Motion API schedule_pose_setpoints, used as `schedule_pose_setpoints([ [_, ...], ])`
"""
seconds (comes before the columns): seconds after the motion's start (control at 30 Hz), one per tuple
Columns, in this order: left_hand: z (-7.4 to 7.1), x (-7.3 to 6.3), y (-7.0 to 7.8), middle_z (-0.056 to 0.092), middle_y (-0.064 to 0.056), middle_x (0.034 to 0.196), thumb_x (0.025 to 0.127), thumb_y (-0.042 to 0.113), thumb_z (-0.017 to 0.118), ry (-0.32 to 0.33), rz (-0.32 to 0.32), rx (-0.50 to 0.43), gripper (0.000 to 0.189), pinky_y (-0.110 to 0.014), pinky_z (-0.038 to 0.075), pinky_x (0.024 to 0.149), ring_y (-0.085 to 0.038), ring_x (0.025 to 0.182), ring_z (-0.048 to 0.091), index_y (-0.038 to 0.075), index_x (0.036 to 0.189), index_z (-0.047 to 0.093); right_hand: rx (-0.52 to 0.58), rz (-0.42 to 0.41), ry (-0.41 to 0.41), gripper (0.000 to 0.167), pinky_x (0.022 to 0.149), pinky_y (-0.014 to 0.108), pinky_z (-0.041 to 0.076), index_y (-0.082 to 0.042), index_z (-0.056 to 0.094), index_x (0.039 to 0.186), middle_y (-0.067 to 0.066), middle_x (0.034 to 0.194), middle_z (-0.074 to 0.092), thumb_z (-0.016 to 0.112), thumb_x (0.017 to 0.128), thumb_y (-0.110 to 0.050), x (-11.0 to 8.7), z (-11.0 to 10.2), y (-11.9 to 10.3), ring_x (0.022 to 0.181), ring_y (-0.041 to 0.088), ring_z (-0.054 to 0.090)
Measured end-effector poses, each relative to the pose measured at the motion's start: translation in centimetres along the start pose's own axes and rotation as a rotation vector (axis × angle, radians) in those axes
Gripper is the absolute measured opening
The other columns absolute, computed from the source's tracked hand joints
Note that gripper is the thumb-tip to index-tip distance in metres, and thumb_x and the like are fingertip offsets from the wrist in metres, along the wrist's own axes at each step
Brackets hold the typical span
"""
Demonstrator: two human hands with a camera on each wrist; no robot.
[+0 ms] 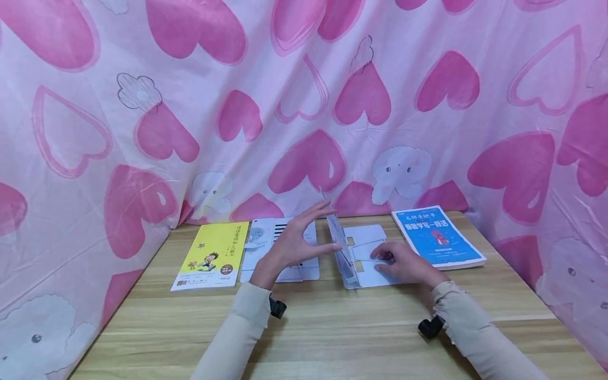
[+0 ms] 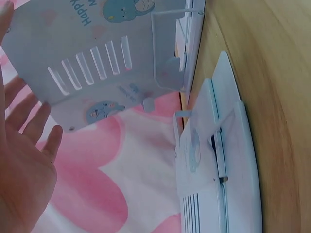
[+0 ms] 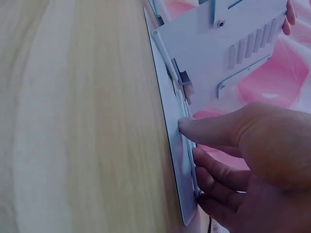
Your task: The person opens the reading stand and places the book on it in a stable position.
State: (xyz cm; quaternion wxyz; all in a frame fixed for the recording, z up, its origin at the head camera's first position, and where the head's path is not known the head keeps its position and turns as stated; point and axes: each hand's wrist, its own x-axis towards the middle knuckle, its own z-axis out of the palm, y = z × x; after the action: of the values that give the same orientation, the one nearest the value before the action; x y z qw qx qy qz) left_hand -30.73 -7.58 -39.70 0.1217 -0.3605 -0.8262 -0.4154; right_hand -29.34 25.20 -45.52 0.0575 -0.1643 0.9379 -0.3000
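A white metal book stand lies partly unfolded, its base point(image 1: 368, 233) flat on the table and its slotted panel point(image 2: 104, 63) raised nearly upright. My left hand point(image 1: 291, 244) is at the panel's upper edge, fingers fairly straight and spread, thumb near its face. My right hand point(image 1: 404, 262) pinches the thin wire support point(image 1: 364, 259) low over the base, thumb on one side and fingers on the other. A second white book stand point(image 1: 310, 270) lies folded flat to the left, with slots and a blue cartoon print.
A yellow children's book point(image 1: 195, 253) lies at the left of the table, beside the folded stand. At the right is a blue book point(image 1: 434, 237). A pink heart-patterned cloth point(image 1: 304, 105) hangs behind the wooden table point(image 1: 332, 338).
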Motion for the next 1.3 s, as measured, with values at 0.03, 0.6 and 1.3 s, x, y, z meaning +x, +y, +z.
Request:
schedule_pose_setpoints([
  [0.03,-0.1,0.0,-0.1,0.034,0.026,0.172,0.085,0.056,0.089,0.003,-0.005,-0.005,0.079,-0.059,0.041,0.127,-0.005,0.164,0.029,0.050,0.155,0.052,-0.003,0.003,-0.004,0.026,0.101,0.046,0.058,-0.018,0.077,0.122,0.000,0.115,0.073,0.083,0.097,-0.017,0.0,0.1,-0.1,0.104,0.019,0.063],
  [0.6,-0.9,-0.3,-1.0,0.043,0.008,0.173,0.084,0.040,0.095,-0.004,0.005,-0.080,0.073,-0.054,0.044,0.126,-0.007,0.162,0.035,0.028,0.150,0.065,-0.019,0.089,-0.002,0.021,0.092,0.041,0.055,-0.016,0.079,0.117,0.004,0.107,0.071,0.074,0.099,-0.007,-0.1,-0.1,-1.7,0.101,0.024,0.060],
  [1.3,-0.1,-0.1,-0.8,0.070,0.007,0.145,0.096,0.025,0.084,0.077,0.012,-0.246,0.056,-0.035,0.066,0.097,-0.015,0.121,0.075,0.028,0.148,0.065,0.106,-0.016,0.165,0.028,0.099,0.049,0.063,-0.013,0.079,0.129,0.009,0.128,0.078,0.075,0.101,-0.008,0.2,0.5,-1.0,0.110,0.025,0.071],
])
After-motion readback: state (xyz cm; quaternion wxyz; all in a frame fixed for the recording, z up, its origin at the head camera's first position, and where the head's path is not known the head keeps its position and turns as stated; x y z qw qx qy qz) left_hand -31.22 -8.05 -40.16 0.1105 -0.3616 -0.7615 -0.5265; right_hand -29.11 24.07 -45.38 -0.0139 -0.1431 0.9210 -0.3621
